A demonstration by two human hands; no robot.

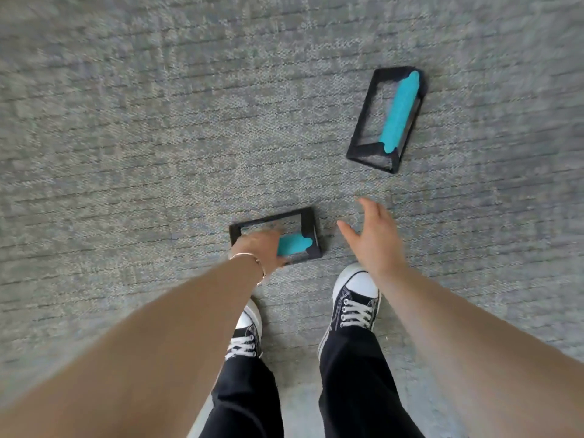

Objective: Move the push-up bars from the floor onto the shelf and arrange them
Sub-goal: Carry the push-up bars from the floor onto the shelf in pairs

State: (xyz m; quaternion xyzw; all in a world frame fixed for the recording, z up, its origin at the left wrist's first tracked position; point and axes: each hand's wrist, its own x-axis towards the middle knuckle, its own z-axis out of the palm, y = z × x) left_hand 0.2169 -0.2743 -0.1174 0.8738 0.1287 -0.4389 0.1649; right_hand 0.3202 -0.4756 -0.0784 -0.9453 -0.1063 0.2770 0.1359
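Two push-up bars lie on the grey carpeted floor (126, 153). Left hand (264, 249) is closed around the near bar (297, 243) — black frame, turquoise grip. Right hand (377, 238) hovers spread, empty — the far bar (390, 118) lies well apart.

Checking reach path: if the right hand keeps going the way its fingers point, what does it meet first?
Probably bare carpet; further along that line lies the far push-up bar. The right hand is open and empty; its height is unclear.

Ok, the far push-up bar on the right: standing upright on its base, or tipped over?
Upright. The far push-up bar rests with its black frame flat on the carpet, its blue grip raised on top, untouched by either hand.
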